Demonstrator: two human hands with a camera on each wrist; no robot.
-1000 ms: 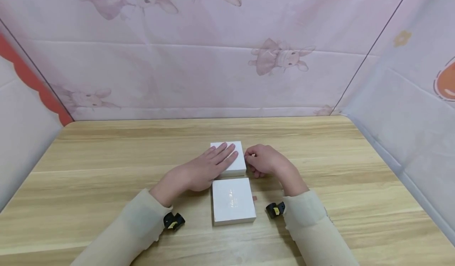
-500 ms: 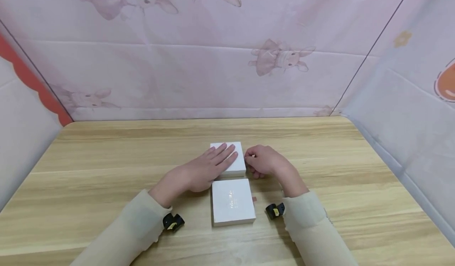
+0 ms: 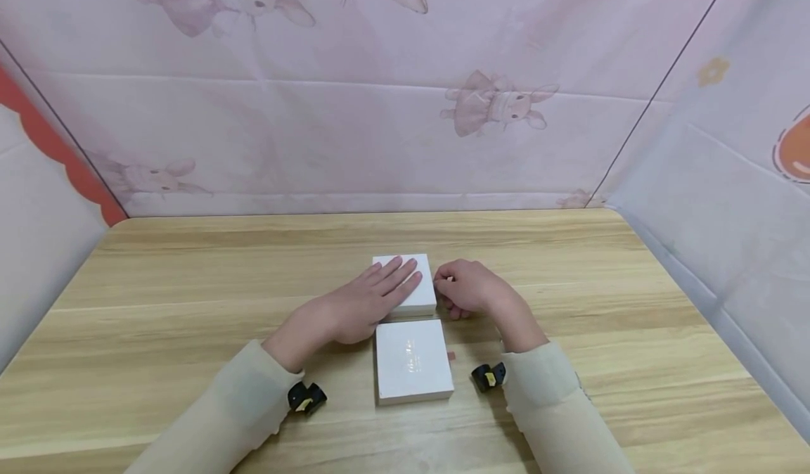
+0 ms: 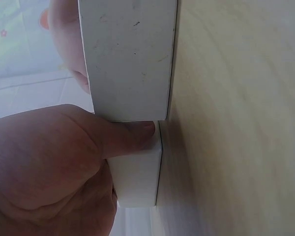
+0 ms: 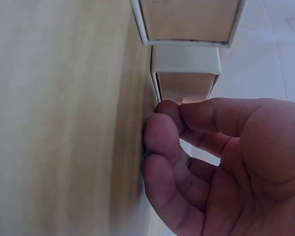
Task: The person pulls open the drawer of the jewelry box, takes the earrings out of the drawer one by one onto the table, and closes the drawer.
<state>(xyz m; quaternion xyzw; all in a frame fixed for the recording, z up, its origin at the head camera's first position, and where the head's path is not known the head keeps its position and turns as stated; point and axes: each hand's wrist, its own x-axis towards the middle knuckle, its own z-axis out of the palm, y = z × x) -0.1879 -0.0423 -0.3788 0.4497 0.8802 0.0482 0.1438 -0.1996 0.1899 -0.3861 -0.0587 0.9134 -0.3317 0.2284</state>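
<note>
Two flat white boxes lie one behind the other. My left hand (image 3: 363,305) rests on the far box (image 3: 425,287) with straight fingers spread over its top. In the left wrist view its thumb (image 4: 130,136) lies along the side facing the near box. At the far box's right side is my right hand (image 3: 471,285), fingers curled. The right wrist view shows its thumb and index finger pinching at the brownish drawer front (image 5: 184,84), where a sliver of ribbon tab (image 5: 183,101) shows; most of it is hidden. Gold lettering marks the near box (image 3: 414,379).
A pinkish ribbon tab (image 3: 451,356) sticks out from the near box's right side. Both boxes sit on a wood-grain table (image 3: 190,284). Behind it hangs a pink rabbit-print cloth (image 3: 354,143). Black wrist cameras, left (image 3: 306,398) and right (image 3: 489,377), sit beside the sleeves.
</note>
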